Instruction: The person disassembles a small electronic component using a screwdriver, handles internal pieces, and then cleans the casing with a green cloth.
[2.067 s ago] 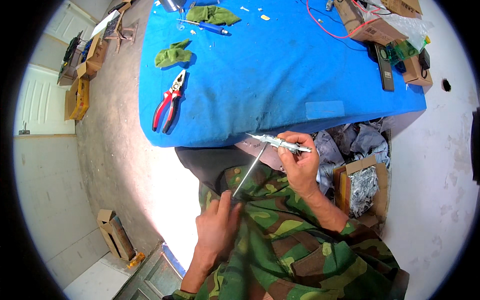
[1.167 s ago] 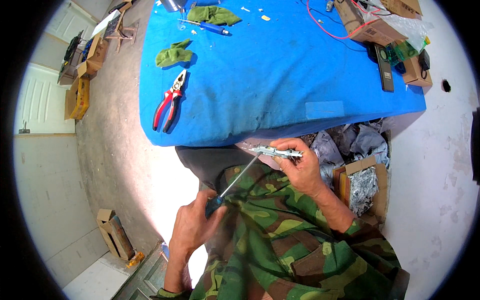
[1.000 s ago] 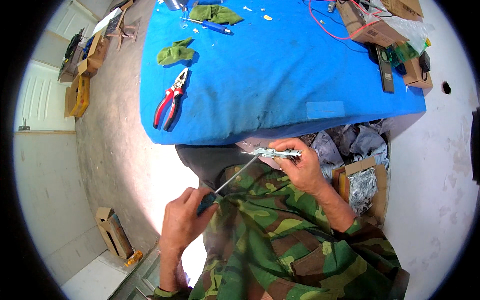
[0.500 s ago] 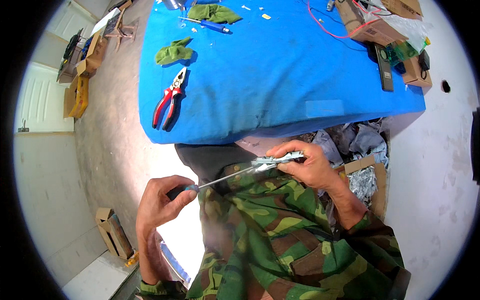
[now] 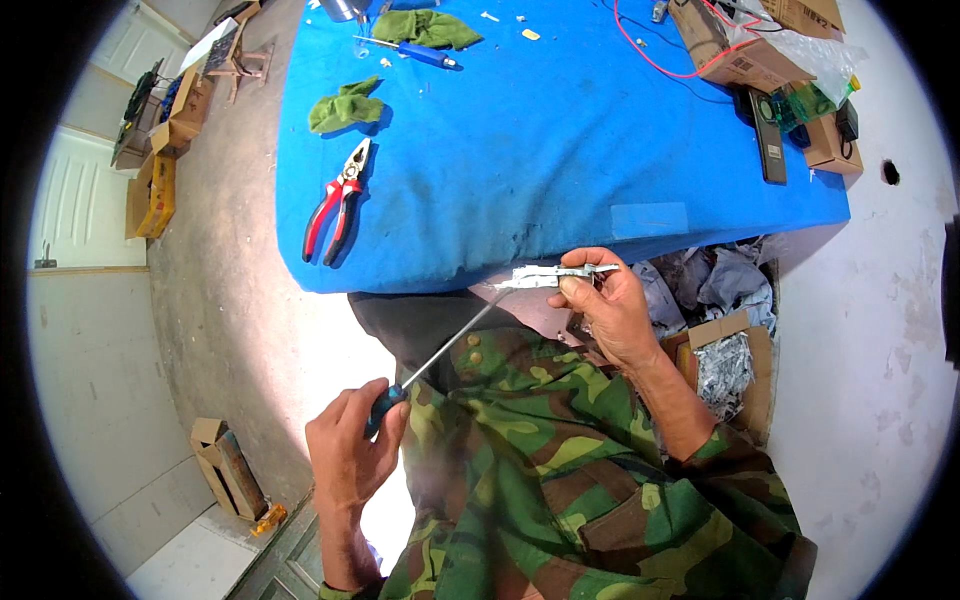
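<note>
Metal piece (image 5: 545,275): held up by the blue table's (image 5: 500,180) near edge.
Right hand (image 5: 620,315): my fingers pinched closed on its right end.
Screwdriver (image 5: 450,345): tip at the piece's left end.
Left hand (image 5: 350,440): my fingers curled around the handle.
Progress: mid-work, I judge; what's loosened or left, I can't tell.
Pliers (image 5: 337,205): lying aside.
</note>
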{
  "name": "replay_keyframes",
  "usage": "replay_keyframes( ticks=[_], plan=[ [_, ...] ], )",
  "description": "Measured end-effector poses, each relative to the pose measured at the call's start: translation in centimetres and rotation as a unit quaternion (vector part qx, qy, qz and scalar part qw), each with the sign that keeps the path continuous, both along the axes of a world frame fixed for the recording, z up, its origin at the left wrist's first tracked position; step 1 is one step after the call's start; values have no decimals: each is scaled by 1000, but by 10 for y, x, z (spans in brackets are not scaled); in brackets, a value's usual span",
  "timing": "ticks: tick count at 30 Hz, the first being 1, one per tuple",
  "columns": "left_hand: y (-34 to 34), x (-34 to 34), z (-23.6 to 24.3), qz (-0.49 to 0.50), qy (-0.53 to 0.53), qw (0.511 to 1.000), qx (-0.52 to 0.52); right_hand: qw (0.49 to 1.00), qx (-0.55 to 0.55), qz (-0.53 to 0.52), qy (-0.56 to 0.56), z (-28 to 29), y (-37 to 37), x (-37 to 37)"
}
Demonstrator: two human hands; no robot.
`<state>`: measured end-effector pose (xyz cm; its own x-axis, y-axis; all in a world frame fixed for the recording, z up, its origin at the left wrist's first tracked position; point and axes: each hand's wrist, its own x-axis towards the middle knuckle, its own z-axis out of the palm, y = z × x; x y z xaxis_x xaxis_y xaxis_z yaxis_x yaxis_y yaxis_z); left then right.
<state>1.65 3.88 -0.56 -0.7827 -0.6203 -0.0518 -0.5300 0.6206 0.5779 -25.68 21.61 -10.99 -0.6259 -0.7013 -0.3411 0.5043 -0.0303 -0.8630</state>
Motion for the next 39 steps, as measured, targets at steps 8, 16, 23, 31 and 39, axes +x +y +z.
replay_keyframes(
  ticks=[8, 16, 23, 31, 39],
  plan=[
    [34, -1, -20, 16, 13, 999, 30, 998, 17, 4, 55, 5, -15, 18],
    [52, -6, -30, 21, -20, 998, -52, 991, 59, 11, 117, 5, -15, 31],
    [63, -10, -29, -6, -20, 998, -63, 991, 14, -54, 125, 0, -16, 35],
    [73, -18, -28, -62, -37, 994, -80, 987, -3, -133, 90, 4, -17, 33],
    [68, -19, -14, -34, -62, 995, -64, 987, 0, -113, 115, 2, -16, 26]
  ],
)
